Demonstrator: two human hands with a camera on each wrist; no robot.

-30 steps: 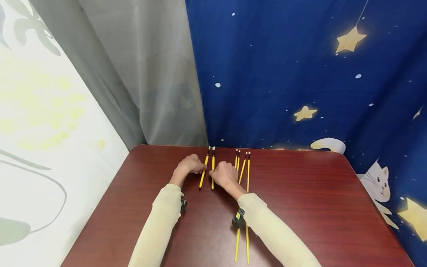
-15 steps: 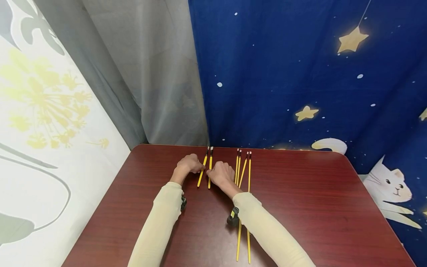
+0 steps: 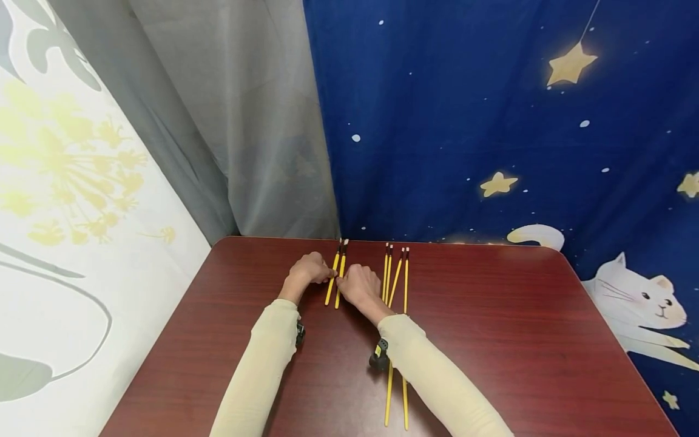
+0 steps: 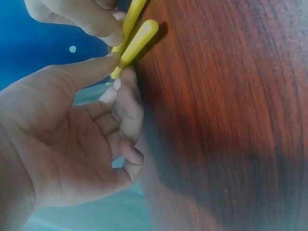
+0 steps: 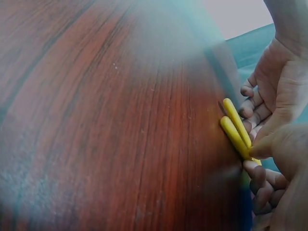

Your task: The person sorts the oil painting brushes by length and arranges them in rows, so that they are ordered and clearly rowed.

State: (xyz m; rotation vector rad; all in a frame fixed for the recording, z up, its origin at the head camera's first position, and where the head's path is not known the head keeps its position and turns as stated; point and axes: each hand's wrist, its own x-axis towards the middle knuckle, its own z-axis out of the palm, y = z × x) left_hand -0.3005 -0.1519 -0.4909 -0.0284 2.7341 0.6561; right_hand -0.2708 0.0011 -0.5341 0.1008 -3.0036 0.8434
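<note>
**Two hands press a pair of yellow chopsticks together**

At the far middle of the bench (image 3: pixel 491 315), the left hand (image 3: pixel 310 269) and the right hand (image 3: pixel 357 284) meet around one pair of yellow chopsticks (image 3: pixel 335 280). Each hand pinches the sticks between thumb and curled fingers; the wrist views show the two yellow ends lying side by side, touching or almost touching. The pair lies nearly parallel, with the dark tips pointing to the far edge.

Just to the right are two more pairs (image 3: pixel 394 276), already lying fairly straight, also with tips to the far edge. Another pair (image 3: pixel 395 397) lies near the person, partly hidden under the right sleeve.

In my judgement, the sorting into pairs is well advanced: the pairs to the right look finished and the pair in the hands is almost aligned. What is left seems to be the near pair.
</note>
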